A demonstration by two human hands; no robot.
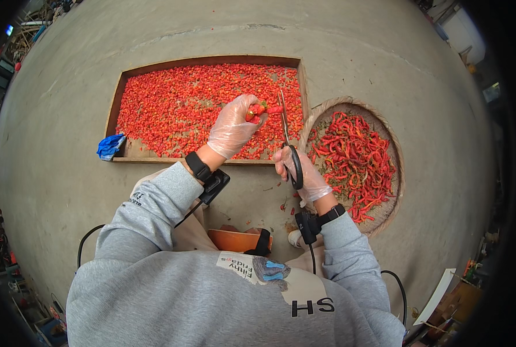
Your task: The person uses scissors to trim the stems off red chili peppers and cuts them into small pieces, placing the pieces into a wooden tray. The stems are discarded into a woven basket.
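In a clear plastic glove, my left hand (234, 124) is closed around a few red chili peppers (256, 110), one of which sticks out to the right. The scissors (285, 124) are in my gloved right hand (307, 173), their dark handle in my fingers and the blades pointing away from me. The blades stand apart a little at the tip of the protruding pepper. Both hands are over the near right part of a shallow wooden tray (211, 60) spread with small cut red pepper pieces (177, 110).
At the right stands a round woven basket (398, 173) of whole red chilies (356, 165). A crumpled blue bag (111, 147) hangs on the tray's near left corner. Pepper scraps lie on the concrete floor (362, 58) near my feet, beside an orange board (234, 239). Clutter lines the far edges.
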